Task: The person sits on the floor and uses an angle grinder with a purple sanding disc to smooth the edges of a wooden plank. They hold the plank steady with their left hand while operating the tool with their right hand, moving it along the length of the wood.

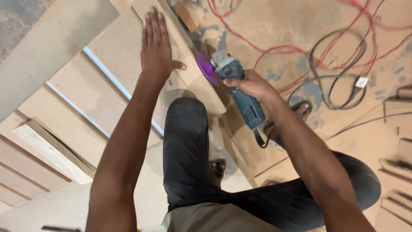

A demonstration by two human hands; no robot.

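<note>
My left hand [156, 45] lies flat, fingers apart, pressing on a tan wooden board [195, 79] that slants across my raised knee [184, 114]. In my right hand [251, 83] is a blue-grey angle grinder [240, 92], gripped around its body. Its purple disc [207, 68] touches the board's right edge, just right of my left thumb. The grinder's black cord [259, 139] hangs from its rear end.
More boards [81, 107] with pale blue edging lie stacked at the left. Red [300, 47] and black cables [339, 77] coil over the sawdust-covered floor at upper right, with a white plug [362, 81]. My feet [218, 166] rest on the floor. Cut wooden pieces [397, 172] sit at the right.
</note>
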